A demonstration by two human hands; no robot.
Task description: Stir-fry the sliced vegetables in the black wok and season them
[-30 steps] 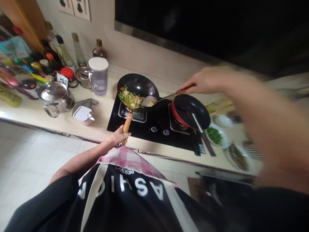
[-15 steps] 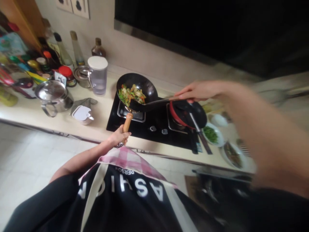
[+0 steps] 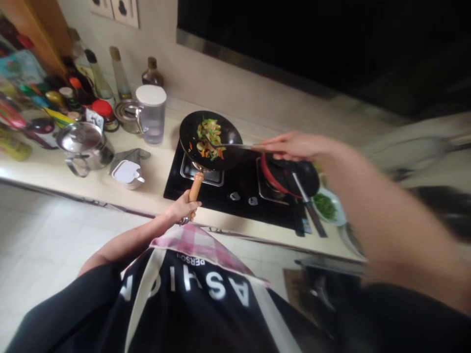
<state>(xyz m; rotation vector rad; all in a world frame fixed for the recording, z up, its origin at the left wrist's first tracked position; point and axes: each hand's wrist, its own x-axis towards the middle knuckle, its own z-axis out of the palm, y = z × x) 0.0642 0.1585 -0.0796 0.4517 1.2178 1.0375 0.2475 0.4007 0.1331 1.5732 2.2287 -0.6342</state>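
A black wok (image 3: 230, 133) with a wooden handle sits over the left burner of the black stove. My left hand (image 3: 183, 207) is wrapped round that handle at the counter's front edge. Inside the wok lie chopped vegetables (image 3: 210, 132), green, pale and orange. My right hand (image 3: 294, 146), reaching in from the right, grips the handle of a spatula (image 3: 235, 146). The spatula's far end is among the vegetables, partly hidden by them.
On the right burner stands a red-sided black pan (image 3: 270, 174), another utensil (image 3: 302, 189) resting across it. Beyond it is a plate of chopped greens (image 3: 326, 206). Left of the stove are a water pitcher (image 3: 152, 117), a steel pot (image 3: 84, 144), a white lidded container (image 3: 127, 172) and several bottles.
The vegetables have shifted from the wok's left side towards its middle and back. My right hand and the spatula have moved slightly, the spatula now lying more level. My left hand stays on the handle.
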